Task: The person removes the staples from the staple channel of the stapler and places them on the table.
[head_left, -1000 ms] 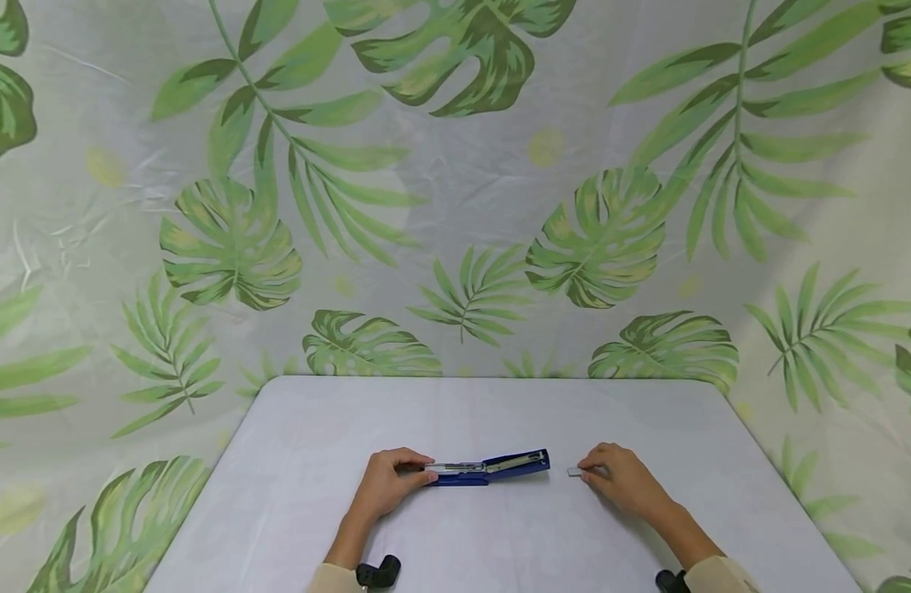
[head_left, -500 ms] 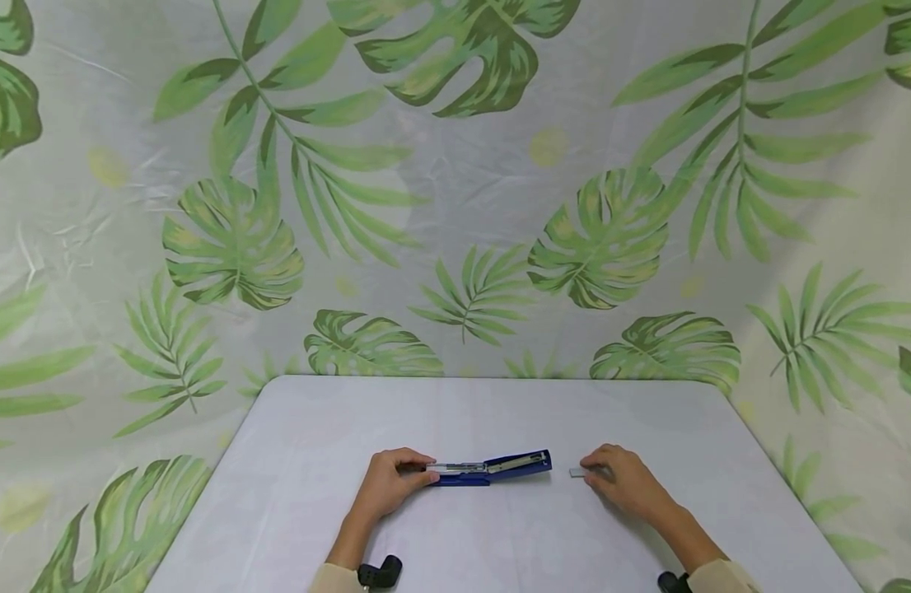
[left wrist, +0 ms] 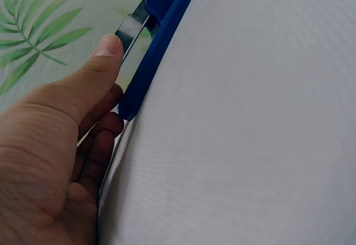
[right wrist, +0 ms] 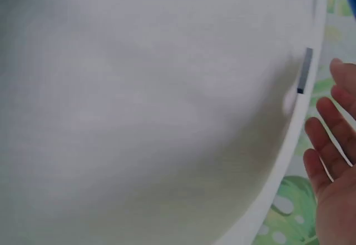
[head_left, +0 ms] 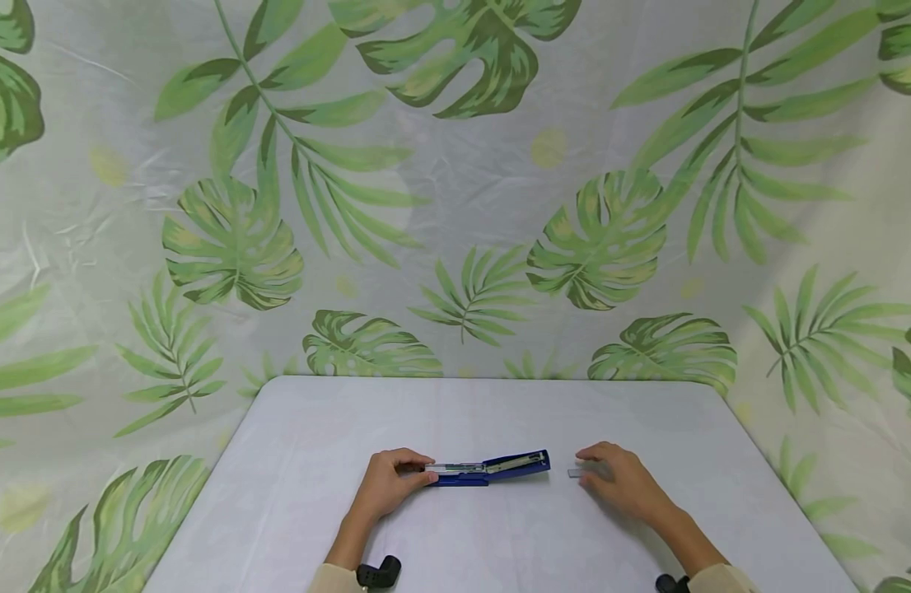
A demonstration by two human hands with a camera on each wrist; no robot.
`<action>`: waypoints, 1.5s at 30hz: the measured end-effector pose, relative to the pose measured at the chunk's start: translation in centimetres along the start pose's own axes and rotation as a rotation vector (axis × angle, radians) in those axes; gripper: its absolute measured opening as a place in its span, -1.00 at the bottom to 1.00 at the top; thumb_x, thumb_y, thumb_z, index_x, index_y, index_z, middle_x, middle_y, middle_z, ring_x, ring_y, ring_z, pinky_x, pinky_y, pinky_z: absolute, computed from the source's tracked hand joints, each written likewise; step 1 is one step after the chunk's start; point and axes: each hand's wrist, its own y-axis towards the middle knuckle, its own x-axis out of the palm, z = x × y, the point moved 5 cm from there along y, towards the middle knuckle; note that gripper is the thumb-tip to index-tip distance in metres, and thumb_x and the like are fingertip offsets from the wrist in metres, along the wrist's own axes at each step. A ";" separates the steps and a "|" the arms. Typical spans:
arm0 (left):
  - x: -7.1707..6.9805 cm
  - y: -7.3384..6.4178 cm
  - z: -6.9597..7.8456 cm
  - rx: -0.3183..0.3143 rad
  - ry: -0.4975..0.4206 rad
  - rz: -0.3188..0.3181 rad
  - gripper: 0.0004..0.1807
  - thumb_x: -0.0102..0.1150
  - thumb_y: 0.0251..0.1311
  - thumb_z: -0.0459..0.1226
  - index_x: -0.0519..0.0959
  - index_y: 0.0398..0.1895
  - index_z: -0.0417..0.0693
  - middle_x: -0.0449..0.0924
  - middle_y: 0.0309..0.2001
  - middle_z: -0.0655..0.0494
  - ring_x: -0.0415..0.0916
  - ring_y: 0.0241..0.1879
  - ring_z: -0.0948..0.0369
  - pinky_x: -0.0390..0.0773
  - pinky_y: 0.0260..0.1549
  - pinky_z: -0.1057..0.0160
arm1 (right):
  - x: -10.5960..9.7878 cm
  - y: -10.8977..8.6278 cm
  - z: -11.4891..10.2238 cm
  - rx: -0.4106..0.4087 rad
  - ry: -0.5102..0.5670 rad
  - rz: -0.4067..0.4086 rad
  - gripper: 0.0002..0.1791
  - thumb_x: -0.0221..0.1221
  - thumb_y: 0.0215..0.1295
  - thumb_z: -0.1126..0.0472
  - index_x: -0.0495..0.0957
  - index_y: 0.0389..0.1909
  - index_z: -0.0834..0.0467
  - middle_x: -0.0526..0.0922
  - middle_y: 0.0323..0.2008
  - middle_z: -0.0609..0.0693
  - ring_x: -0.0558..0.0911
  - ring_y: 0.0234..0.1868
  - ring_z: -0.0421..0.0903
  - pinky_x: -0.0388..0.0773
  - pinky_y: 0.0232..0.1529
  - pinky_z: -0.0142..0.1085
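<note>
A blue stapler (head_left: 518, 466) lies opened out on the white table, its top arm swung to the right and the metal staple channel (head_left: 459, 468) bared. My left hand (head_left: 389, 486) pinches the stapler's left end. In the left wrist view, the thumb of the left hand (left wrist: 55, 117) rests against the metal channel beside the blue base (left wrist: 158, 50). A small grey strip of staples (right wrist: 305, 71) lies on the table to the stapler's right. Close by it, my right hand (head_left: 626, 486) has its thumb and fingers parted. The right wrist view shows the right hand (right wrist: 336, 161) apart from the strip, fingers loosely extended.
The white tabletop (head_left: 492, 543) runs under both hands, with its far edge against a leaf-patterned cloth (head_left: 455, 206). A black wrist camera mount (head_left: 379, 571) sits at the left cuff, and another mount (head_left: 672, 583) at the right.
The fingers of my right hand have parted and let go of the staple strip, which stays on the table. My left hand and the stapler have not visibly moved.
</note>
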 end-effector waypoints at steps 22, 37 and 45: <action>0.1 -0.3 -0.4 -0.011 -0.002 -0.006 -0.73 0.52 0.07 0.10 0.81 -0.19 0.32 0.78 -0.23 0.39 0.68 -0.19 0.37 0.65 -0.11 0.31 | -0.3 3.7 -7.6 -0.084 0.150 0.092 -0.65 0.31 0.41 0.01 0.68 0.12 0.06 0.73 0.05 -0.10 0.67 0.11 0.02 0.58 0.15 0.12; 0.1 0.1 -0.2 -0.004 -0.017 -0.010 -0.71 0.52 0.08 0.09 0.82 -0.17 0.27 0.78 -0.22 0.37 0.69 -0.19 0.35 0.65 -0.14 0.32 | 5.0 7.2 -13.5 -0.111 0.261 -0.014 -0.70 0.31 0.42 0.03 0.68 0.10 0.00 0.73 0.04 -0.13 0.67 0.14 -0.05 0.59 0.21 0.05; 0.0 0.0 -0.2 0.000 -0.005 -0.007 -0.67 0.51 0.08 0.09 0.82 -0.14 0.20 0.78 -0.22 0.37 0.68 -0.20 0.37 0.65 -0.15 0.33 | 7.8 7.5 -15.2 -0.145 0.276 -0.068 -0.70 0.28 0.46 0.08 0.68 0.10 0.10 0.73 0.03 -0.09 0.68 0.14 -0.05 0.59 0.21 0.02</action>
